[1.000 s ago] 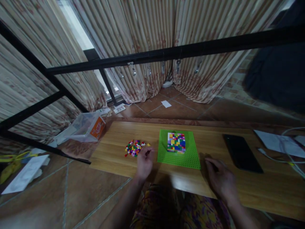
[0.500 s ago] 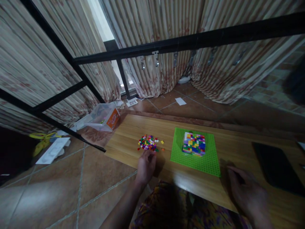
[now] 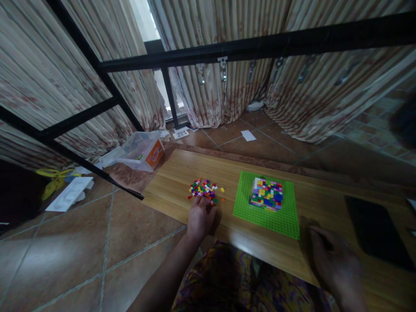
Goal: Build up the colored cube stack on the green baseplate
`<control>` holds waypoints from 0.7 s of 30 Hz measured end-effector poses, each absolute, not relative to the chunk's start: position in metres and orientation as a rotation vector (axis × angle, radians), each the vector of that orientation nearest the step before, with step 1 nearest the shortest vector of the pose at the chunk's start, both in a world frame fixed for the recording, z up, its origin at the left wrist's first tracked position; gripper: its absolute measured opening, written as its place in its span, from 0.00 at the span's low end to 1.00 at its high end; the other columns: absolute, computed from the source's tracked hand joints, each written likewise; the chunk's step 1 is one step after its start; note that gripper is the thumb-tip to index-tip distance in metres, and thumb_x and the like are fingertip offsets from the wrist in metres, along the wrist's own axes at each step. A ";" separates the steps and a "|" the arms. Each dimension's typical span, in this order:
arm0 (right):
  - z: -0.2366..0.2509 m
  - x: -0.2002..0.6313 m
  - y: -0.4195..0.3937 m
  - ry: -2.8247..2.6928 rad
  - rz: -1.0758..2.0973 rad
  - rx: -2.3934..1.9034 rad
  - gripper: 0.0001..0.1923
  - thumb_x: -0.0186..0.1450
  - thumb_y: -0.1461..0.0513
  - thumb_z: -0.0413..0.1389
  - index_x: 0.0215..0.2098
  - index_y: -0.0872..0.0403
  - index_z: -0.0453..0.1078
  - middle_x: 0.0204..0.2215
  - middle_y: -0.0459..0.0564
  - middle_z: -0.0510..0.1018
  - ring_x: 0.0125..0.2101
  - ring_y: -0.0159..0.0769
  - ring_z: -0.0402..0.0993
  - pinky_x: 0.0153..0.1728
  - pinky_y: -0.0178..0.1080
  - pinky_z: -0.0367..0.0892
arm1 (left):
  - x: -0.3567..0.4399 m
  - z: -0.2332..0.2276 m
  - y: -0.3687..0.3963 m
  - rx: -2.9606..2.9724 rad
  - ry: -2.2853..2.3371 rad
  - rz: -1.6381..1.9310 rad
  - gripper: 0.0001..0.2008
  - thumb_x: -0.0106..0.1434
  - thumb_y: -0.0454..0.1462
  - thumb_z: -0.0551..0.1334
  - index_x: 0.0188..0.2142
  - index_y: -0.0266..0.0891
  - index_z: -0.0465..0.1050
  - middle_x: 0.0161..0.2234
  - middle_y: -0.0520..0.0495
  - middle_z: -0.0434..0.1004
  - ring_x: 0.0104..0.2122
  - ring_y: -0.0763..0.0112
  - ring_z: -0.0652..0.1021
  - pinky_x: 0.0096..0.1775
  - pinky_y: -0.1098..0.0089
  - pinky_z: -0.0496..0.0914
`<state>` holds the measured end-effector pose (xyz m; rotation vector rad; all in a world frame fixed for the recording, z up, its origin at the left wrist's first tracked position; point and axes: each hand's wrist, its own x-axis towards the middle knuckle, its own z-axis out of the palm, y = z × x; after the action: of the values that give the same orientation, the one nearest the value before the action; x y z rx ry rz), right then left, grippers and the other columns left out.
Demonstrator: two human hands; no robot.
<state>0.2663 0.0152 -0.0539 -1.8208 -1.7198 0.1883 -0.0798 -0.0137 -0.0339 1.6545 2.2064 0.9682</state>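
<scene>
My left hand [image 3: 199, 217] is at the near edge of a pile of small coloured building bricks [image 3: 203, 187]. Its thumb and fingers are bent together, reaching into the nearest bricks; whatever they may grip is hidden. To the right lies a green studded baseplate [image 3: 244, 205], bearing a multicoloured block of stacked bricks [image 3: 267, 194]. Beyond the baseplate's near right corner, my right hand [image 3: 336, 255] rests on the table, loosely closed, with no brick visible in it.
The wooden table [image 3: 173, 173] also carries a dark flat slab [image 3: 377, 232] at the right. A clear plastic box [image 3: 138, 151] with an orange label stands on the floor past the table's left end. A black metal frame [image 3: 195, 58] crosses in front of curtains.
My left hand has moved slightly forward, its fingers now in the edge of the brick pile. My right hand stays put. The camera view has shifted a little.
</scene>
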 end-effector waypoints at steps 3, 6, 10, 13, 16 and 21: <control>-0.054 0.266 0.015 -1.731 0.195 -1.786 0.24 0.65 0.46 0.46 0.39 0.54 0.75 0.40 0.58 0.79 0.38 0.49 0.77 0.37 0.47 0.70 | -0.080 -0.035 -0.011 1.665 2.220 0.948 0.01 0.60 0.34 0.62 0.32 0.39 0.71 0.36 0.47 0.72 0.35 0.70 0.75 0.38 0.70 0.69; -0.054 0.266 0.016 -1.725 0.174 -1.784 0.24 0.65 0.46 0.45 0.39 0.53 0.75 0.40 0.58 0.79 0.38 0.49 0.77 0.37 0.46 0.70 | -0.082 -0.035 -0.011 1.662 2.181 0.991 0.02 0.61 0.34 0.61 0.32 0.39 0.72 0.37 0.47 0.74 0.35 0.70 0.75 0.38 0.70 0.69; -0.057 0.266 0.016 -1.729 0.172 -1.816 0.24 0.66 0.46 0.45 0.39 0.52 0.75 0.41 0.57 0.80 0.38 0.48 0.77 0.36 0.46 0.69 | -0.083 -0.029 -0.015 1.574 2.089 1.088 0.05 0.63 0.36 0.60 0.32 0.38 0.73 0.33 0.47 0.76 0.33 0.70 0.76 0.37 0.70 0.69; -0.058 0.266 0.015 -1.724 0.200 -1.797 0.25 0.66 0.46 0.45 0.40 0.53 0.75 0.42 0.57 0.79 0.39 0.48 0.77 0.38 0.45 0.69 | -0.077 -0.022 -0.014 1.504 1.984 1.121 0.06 0.63 0.37 0.59 0.35 0.38 0.74 0.32 0.48 0.77 0.31 0.71 0.77 0.36 0.71 0.69; -0.058 0.266 0.016 -1.709 0.222 -1.797 0.25 0.66 0.45 0.45 0.40 0.53 0.75 0.41 0.57 0.79 0.39 0.47 0.77 0.39 0.45 0.69 | -0.064 -0.013 -0.006 1.504 1.851 1.152 0.07 0.63 0.35 0.59 0.37 0.38 0.75 0.34 0.47 0.79 0.33 0.71 0.78 0.37 0.72 0.70; -0.062 0.267 0.017 -1.695 0.233 -1.762 0.26 0.66 0.44 0.45 0.39 0.53 0.75 0.41 0.56 0.80 0.39 0.45 0.77 0.39 0.43 0.69 | -0.036 0.000 0.021 1.586 1.695 1.184 0.09 0.64 0.34 0.57 0.39 0.40 0.77 0.36 0.47 0.80 0.36 0.71 0.78 0.40 0.71 0.71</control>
<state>0.2672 0.0175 -0.0618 -1.7616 -1.6948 0.2330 -0.0365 0.0214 0.0002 1.5857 1.6949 1.1839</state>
